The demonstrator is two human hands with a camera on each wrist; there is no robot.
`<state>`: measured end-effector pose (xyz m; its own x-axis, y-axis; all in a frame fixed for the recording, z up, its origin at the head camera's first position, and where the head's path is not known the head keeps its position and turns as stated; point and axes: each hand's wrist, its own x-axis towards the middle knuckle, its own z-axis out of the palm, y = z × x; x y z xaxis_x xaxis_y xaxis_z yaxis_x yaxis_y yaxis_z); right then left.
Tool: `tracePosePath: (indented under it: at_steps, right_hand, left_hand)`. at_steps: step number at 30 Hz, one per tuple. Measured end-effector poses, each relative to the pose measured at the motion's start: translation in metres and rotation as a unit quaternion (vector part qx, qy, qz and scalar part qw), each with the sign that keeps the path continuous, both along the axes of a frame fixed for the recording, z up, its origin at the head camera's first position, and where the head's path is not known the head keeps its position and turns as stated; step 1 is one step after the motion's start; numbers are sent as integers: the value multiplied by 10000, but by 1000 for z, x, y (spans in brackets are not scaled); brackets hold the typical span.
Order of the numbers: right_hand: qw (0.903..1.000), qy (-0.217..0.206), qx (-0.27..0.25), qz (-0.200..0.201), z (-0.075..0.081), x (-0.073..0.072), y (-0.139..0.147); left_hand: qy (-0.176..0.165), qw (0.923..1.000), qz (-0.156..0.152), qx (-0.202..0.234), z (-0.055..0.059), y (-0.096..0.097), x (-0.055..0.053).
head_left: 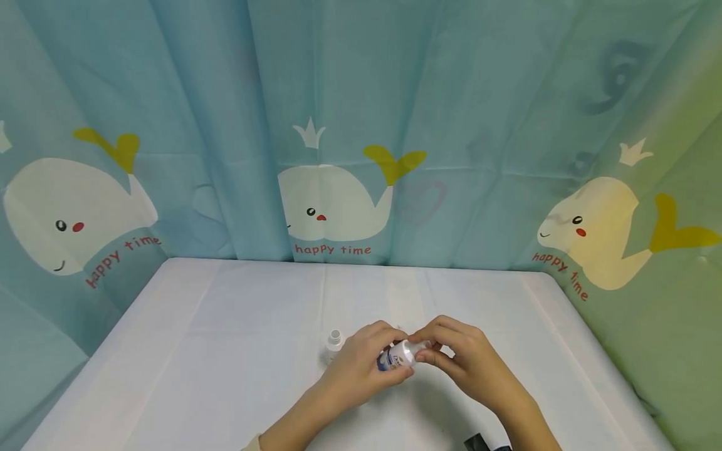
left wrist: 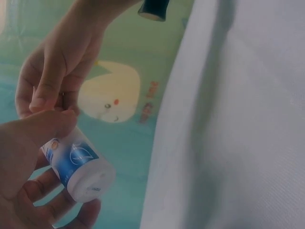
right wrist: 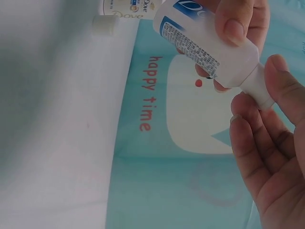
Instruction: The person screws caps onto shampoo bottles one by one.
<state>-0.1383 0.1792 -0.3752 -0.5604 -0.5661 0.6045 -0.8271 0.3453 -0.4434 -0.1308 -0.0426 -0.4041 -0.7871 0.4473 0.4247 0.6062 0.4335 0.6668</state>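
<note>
The white-and-blue bottle (head_left: 402,354) sits between your two sets of fingers, raised above the counter (head_left: 197,351) and tilted, its narrow end (right wrist: 257,90) the higher. Your left fingers (head_left: 392,334) grip the body; your right fingers (head_left: 433,334) pinch that narrow end. The step looks like working at this end, by a twist or a pull; the view doesn't tell which. Hold the body firmly but lightly, since a soft wall may give if squeezed, and let the right fingertips act straight along the bottle's axis. Bringing it more upright would guard against a spill. To the left of your left fingers, beside the back of that hand, a second bottle (head_left: 334,343) stands with its mouth apparently uncovered; avoid knocking it.
</note>
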Motion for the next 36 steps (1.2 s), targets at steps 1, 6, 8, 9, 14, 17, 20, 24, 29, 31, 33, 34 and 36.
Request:
tracePosePath:
  at_steps: [1,6,8,9,14,17,20,24,29,31,33,34,36]
  right_hand:
    - [10000,-29,15,-17,0,0,0]
    - [9998,-156,89,-119,-1,0,1]
    - [9997,-154,113,-153,-1,1,1]
    - [9998,-98,114,-165,-1,0,0]
    - [9997,125,57,-220,-1,0,-1]
    - [9997,137,29,-214,-1,0,-2]
    - [9997,33,53,-254,0,0,-2]
    - [9987,-207,76,-466,0,1,1]
    - [9974,-526,33,-496,-3,-1,8]
    - [9972,-652,29,-354,-4,-3,10]
    - [9969,-764,29,-207,-4,-6,12]
    - [9968,-791,22,-138,-4,-7,13]
    - [9958,-918,8,-66,-5,-9,14]
  left_hand:
    - [-8,10000,2,-15,0,0,0]
    - [61,10000,2,-6,-1,1,0]
    - [113,9999,13,11,-1,1,0]
    - [130,9999,22,18,-1,1,1]
    - [117,9999,125,4,-1,2,2]
    - [130,9997,192,-11,-1,2,3]
    - [179,9995,252,15,-2,2,3]
    - [100,9992,337,195,-3,3,4]
    - [-104,9980,379,498,-5,5,4]
    - [-150,9976,368,571,-5,6,4]
    - [-241,9968,330,689,-6,7,3]
    - [-305,9961,301,775,-6,7,2]
    - [-468,9941,246,951,-7,8,2]
